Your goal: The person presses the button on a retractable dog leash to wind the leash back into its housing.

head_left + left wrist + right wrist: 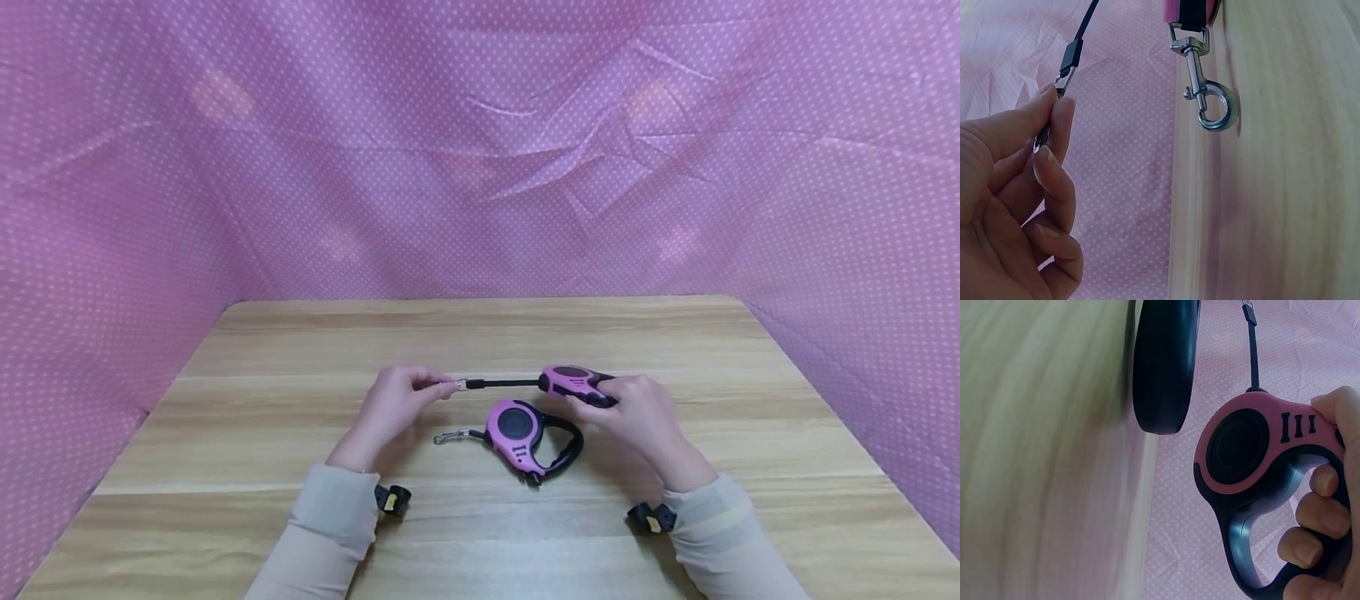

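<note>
My right hand (641, 412) grips the black handle of a pink retractable dog leash (1285, 406), its fingers curled through the loop. A short length of black cord (510, 383) stretches from that leash toward the left. At its end, my left hand (397, 404) pinches the metal snap hook (1041, 139) between thumb and fingers, which partly hide it. Below the cord, a second pink leash (516, 433) lies on the table with its black handle to the right. Its silver snap hook (1215, 103) points left, near the left hand.
Both leashes are over a wood-grain table (225, 433). Pink polka-dot cloth (480, 167) hangs behind and along both sides. Small black cameras are strapped at the left wrist (393, 500) and right wrist (651, 518).
</note>
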`<state>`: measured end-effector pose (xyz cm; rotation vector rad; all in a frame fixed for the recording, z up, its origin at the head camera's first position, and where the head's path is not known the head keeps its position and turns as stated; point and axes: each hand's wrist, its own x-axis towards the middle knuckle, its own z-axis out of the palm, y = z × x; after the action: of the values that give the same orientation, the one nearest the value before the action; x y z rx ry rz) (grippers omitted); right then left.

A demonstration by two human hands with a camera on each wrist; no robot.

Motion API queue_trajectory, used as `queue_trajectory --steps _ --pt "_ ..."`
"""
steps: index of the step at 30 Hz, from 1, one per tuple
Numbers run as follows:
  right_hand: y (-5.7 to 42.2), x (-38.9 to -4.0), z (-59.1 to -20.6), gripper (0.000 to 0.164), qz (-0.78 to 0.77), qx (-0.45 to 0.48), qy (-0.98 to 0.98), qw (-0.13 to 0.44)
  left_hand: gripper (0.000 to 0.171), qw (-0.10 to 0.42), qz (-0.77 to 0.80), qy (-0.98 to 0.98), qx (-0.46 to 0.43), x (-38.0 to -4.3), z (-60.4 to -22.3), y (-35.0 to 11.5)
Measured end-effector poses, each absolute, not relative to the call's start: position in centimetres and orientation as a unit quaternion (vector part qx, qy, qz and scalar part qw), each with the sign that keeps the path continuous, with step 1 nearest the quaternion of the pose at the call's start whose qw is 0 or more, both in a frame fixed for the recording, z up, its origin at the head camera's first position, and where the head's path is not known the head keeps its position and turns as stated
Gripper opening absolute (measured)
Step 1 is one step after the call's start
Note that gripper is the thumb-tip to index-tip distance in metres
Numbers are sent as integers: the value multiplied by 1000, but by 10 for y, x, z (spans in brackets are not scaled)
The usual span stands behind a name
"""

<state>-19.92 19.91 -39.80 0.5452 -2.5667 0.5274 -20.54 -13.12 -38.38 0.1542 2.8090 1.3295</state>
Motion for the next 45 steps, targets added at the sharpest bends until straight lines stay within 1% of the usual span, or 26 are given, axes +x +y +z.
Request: queue_trajectory --steps 12,21,29,36,45 --pt "196 -196 -397 39 190 204 -931 234 16 22 430 901 51 -203 -384 -129" --pt "193 -195 -397 44 200 208 -931 224 17 16 418 906 58 -202 -382 -127" --pt "192 -195 -400 47 204 233 -916 254 18 18 428 902 57 -202 -382 -125" --pt "191 -196 -400 51 201 242 -911 268 19 23 431 900 54 -201 -380 -124" --pt "188 -195 -400 53 193 261 -902 284 16 14 425 903 64 -201 -381 -122"
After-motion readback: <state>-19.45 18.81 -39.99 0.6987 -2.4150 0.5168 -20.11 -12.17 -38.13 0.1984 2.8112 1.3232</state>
